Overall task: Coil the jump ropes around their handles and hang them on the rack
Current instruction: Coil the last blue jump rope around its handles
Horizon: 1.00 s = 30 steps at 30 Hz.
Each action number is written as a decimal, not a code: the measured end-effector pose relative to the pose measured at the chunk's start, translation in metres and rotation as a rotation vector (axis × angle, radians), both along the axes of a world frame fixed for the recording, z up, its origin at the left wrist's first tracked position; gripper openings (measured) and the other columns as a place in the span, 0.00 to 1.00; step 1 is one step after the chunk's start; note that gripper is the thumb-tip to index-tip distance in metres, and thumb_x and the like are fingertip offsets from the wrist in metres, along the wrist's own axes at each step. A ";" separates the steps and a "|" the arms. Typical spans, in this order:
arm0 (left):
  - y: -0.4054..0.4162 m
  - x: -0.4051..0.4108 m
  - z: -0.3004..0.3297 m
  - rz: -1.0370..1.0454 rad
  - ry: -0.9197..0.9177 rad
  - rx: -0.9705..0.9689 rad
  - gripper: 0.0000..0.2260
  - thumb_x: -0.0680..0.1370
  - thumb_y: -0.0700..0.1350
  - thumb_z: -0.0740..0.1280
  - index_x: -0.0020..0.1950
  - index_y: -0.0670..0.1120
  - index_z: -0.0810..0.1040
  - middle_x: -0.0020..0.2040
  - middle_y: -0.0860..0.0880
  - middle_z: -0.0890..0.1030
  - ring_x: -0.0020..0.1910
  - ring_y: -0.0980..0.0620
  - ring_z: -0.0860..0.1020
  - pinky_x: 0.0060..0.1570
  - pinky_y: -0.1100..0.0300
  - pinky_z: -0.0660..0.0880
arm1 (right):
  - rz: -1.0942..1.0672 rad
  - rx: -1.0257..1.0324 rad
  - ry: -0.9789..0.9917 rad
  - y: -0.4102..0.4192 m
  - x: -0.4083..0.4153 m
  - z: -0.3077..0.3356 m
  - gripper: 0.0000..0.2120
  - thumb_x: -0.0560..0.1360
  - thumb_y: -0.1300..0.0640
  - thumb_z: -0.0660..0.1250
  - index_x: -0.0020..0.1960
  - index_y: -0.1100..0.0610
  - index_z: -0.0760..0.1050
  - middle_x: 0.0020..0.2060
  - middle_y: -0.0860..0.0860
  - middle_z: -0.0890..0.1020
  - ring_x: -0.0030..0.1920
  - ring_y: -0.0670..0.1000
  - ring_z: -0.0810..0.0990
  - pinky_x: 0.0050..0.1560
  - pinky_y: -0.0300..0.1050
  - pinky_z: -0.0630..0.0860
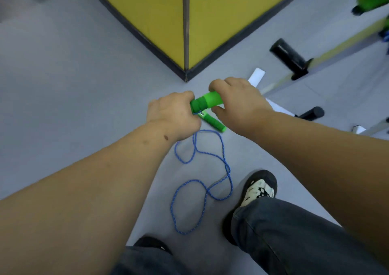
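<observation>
A green jump-rope handle (207, 102) is held above the grey floor between both hands. My right hand (237, 104) grips its right end, and my left hand (174, 114) curls round its left end where the blue rope comes out. A second green handle (212, 122) shows just below, between the hands; whether it lies on the floor or hangs I cannot tell. The blue rope (202, 180) trails down from my left hand and lies in loose loops on the floor in front of my feet.
A yellow pillar corner (185, 28) with a dark base stands straight ahead. To the right are rack legs with black feet (290, 57) and a white sheet (256, 76) on the floor. My right shoe (260, 188) stands beside the rope loops.
</observation>
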State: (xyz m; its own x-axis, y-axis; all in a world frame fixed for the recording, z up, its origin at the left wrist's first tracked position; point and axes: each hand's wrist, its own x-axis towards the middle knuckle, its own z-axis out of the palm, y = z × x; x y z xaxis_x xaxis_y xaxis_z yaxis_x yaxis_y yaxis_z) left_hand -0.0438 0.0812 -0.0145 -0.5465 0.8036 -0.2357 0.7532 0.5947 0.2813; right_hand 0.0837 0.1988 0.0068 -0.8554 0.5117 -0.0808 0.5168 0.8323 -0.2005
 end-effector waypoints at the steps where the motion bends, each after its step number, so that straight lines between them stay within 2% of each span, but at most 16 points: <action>1: -0.005 0.003 0.024 -0.008 0.032 0.027 0.10 0.70 0.50 0.67 0.39 0.51 0.66 0.36 0.52 0.71 0.41 0.41 0.73 0.42 0.53 0.67 | 0.005 -0.008 0.037 -0.005 0.004 0.023 0.18 0.74 0.52 0.67 0.63 0.50 0.71 0.55 0.54 0.75 0.56 0.60 0.75 0.53 0.56 0.74; 3: -0.015 0.009 0.075 -0.014 0.090 0.068 0.10 0.71 0.52 0.67 0.39 0.51 0.68 0.35 0.52 0.71 0.41 0.41 0.72 0.42 0.54 0.67 | 0.020 -0.053 0.099 -0.016 0.015 0.070 0.17 0.74 0.51 0.69 0.62 0.48 0.70 0.54 0.52 0.73 0.52 0.57 0.76 0.50 0.53 0.75; 7: -0.035 0.024 0.175 -0.049 0.139 0.121 0.05 0.73 0.50 0.67 0.47 0.52 0.76 0.40 0.51 0.76 0.44 0.42 0.75 0.39 0.56 0.67 | -0.007 -0.191 0.252 -0.041 0.039 0.161 0.15 0.73 0.51 0.71 0.58 0.44 0.72 0.51 0.48 0.73 0.48 0.51 0.75 0.45 0.48 0.72; 9: -0.043 0.032 0.224 -0.091 0.166 0.168 0.03 0.73 0.49 0.66 0.46 0.52 0.76 0.39 0.52 0.76 0.43 0.43 0.76 0.33 0.58 0.64 | -0.057 -0.254 0.379 -0.051 0.051 0.205 0.14 0.72 0.54 0.72 0.55 0.44 0.73 0.47 0.47 0.77 0.47 0.48 0.75 0.43 0.45 0.72; 12: -0.057 0.043 0.296 -0.143 0.213 0.251 0.04 0.74 0.50 0.66 0.43 0.52 0.74 0.37 0.52 0.76 0.41 0.44 0.76 0.31 0.58 0.63 | -0.127 -0.435 0.527 -0.059 0.071 0.267 0.14 0.73 0.58 0.73 0.55 0.46 0.75 0.41 0.47 0.78 0.37 0.42 0.75 0.36 0.35 0.71; 13: -0.062 0.047 0.318 -0.160 0.237 0.276 0.04 0.74 0.51 0.66 0.43 0.52 0.75 0.37 0.52 0.76 0.41 0.44 0.77 0.30 0.58 0.63 | -0.127 -0.506 0.551 -0.062 0.077 0.285 0.14 0.73 0.58 0.73 0.56 0.46 0.75 0.41 0.48 0.79 0.37 0.42 0.76 0.37 0.35 0.72; 15: -0.073 0.055 0.358 -0.177 0.260 0.326 0.07 0.74 0.54 0.68 0.44 0.52 0.75 0.38 0.52 0.77 0.40 0.47 0.77 0.30 0.58 0.63 | -0.096 -0.662 0.611 -0.065 0.088 0.319 0.13 0.75 0.61 0.71 0.57 0.49 0.75 0.42 0.54 0.80 0.39 0.49 0.80 0.45 0.44 0.80; 16: -0.079 0.059 0.376 -0.180 0.229 0.363 0.08 0.74 0.54 0.67 0.44 0.51 0.75 0.37 0.52 0.77 0.39 0.49 0.77 0.30 0.57 0.63 | -0.099 -0.738 0.652 -0.067 0.091 0.332 0.11 0.77 0.63 0.68 0.56 0.51 0.74 0.39 0.55 0.78 0.38 0.52 0.80 0.47 0.49 0.80; 18: -0.090 0.065 0.405 -0.178 0.085 0.443 0.08 0.75 0.52 0.66 0.43 0.49 0.74 0.35 0.51 0.76 0.35 0.50 0.75 0.31 0.58 0.65 | -0.160 -0.848 0.737 -0.071 0.096 0.355 0.04 0.81 0.60 0.62 0.53 0.53 0.74 0.32 0.51 0.71 0.32 0.53 0.74 0.43 0.54 0.79; 19: -0.095 0.067 0.417 -0.182 0.007 0.474 0.07 0.76 0.51 0.65 0.43 0.48 0.73 0.35 0.51 0.75 0.34 0.49 0.74 0.32 0.58 0.65 | -0.209 -0.860 0.767 -0.073 0.097 0.364 0.05 0.83 0.57 0.60 0.52 0.53 0.74 0.30 0.49 0.68 0.30 0.52 0.70 0.40 0.54 0.76; 20: -0.098 0.068 0.426 -0.193 -0.056 0.494 0.07 0.77 0.50 0.65 0.44 0.48 0.74 0.35 0.50 0.75 0.34 0.49 0.74 0.33 0.57 0.66 | -0.257 -0.802 0.758 -0.074 0.096 0.370 0.08 0.83 0.52 0.58 0.51 0.53 0.73 0.28 0.48 0.66 0.30 0.51 0.67 0.38 0.52 0.73; 22: -0.101 0.073 0.440 -0.209 -0.179 0.521 0.07 0.79 0.49 0.64 0.48 0.45 0.75 0.38 0.48 0.75 0.36 0.48 0.75 0.36 0.52 0.73 | -0.275 -0.514 0.602 -0.082 0.095 0.382 0.13 0.83 0.44 0.55 0.52 0.52 0.71 0.30 0.47 0.69 0.32 0.51 0.67 0.39 0.49 0.69; 23: -0.102 0.076 0.443 -0.200 -0.263 0.542 0.07 0.80 0.48 0.64 0.51 0.44 0.76 0.40 0.47 0.76 0.36 0.47 0.75 0.38 0.50 0.77 | -0.246 -0.369 0.508 -0.088 0.093 0.388 0.13 0.83 0.44 0.54 0.52 0.53 0.69 0.33 0.48 0.70 0.33 0.51 0.68 0.38 0.47 0.69; 25: -0.101 0.081 0.447 -0.155 -0.432 0.584 0.08 0.82 0.47 0.65 0.54 0.42 0.76 0.42 0.46 0.76 0.36 0.48 0.76 0.38 0.51 0.78 | -0.177 -0.199 0.409 -0.101 0.089 0.395 0.11 0.84 0.48 0.54 0.52 0.56 0.66 0.36 0.51 0.72 0.34 0.52 0.70 0.35 0.47 0.66; 28: -0.101 0.089 0.449 -0.090 -0.525 0.643 0.09 0.84 0.48 0.65 0.55 0.43 0.76 0.44 0.46 0.77 0.35 0.50 0.78 0.37 0.55 0.79 | -0.124 -0.126 0.422 -0.112 0.084 0.407 0.08 0.82 0.53 0.55 0.50 0.57 0.67 0.36 0.51 0.73 0.35 0.52 0.70 0.34 0.46 0.65; 30: -0.103 0.095 0.450 -0.057 -0.642 0.681 0.09 0.84 0.49 0.64 0.57 0.45 0.76 0.48 0.45 0.80 0.38 0.49 0.82 0.38 0.54 0.80 | -0.121 -0.282 0.581 -0.116 0.085 0.420 0.06 0.80 0.55 0.56 0.49 0.57 0.71 0.35 0.50 0.73 0.33 0.51 0.69 0.35 0.46 0.66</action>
